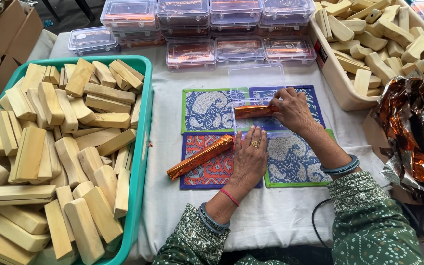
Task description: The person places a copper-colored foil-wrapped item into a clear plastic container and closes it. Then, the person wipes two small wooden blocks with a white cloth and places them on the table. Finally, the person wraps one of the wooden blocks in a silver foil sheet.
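An open clear plastic box (256, 83) lies on patterned mats (207, 110) in the middle of the table. My right hand (293, 108) holds one end of an orange foil-wrapped stick (253, 112) inside the box. My left hand (251, 157) rests flat on the box's near edge, fingers spread, with a ring on one finger. A second orange foil-wrapped stick (199, 157) lies loose on the red mat just left of my left hand.
A green tray (143, 142) full of bare wooden blocks fills the left side. Another bin of wooden blocks (339, 83) stands at the back right. Closed clear boxes (207, 29) are stacked along the far edge. Crumpled orange foil (413, 127) lies at the right.
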